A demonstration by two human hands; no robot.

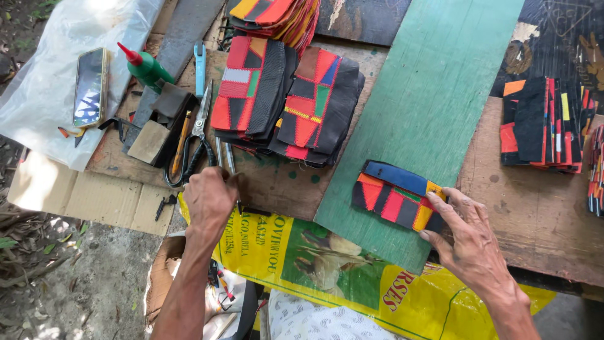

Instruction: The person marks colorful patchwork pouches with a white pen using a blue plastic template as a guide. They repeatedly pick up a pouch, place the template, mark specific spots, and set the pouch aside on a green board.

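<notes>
Just under right hand [469, 236] grip: patchwork pouch [396, 195].

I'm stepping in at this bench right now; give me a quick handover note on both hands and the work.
Left hand: closed around a thin dark tool, tip on the wooden board, near the scissors.
Right hand: fingertips pressing the patchwork pouch flat on the green plank.
Done: two sewn patchwork stacks lie behind; more on the right.
Left: this pouch, unstacked.
</notes>
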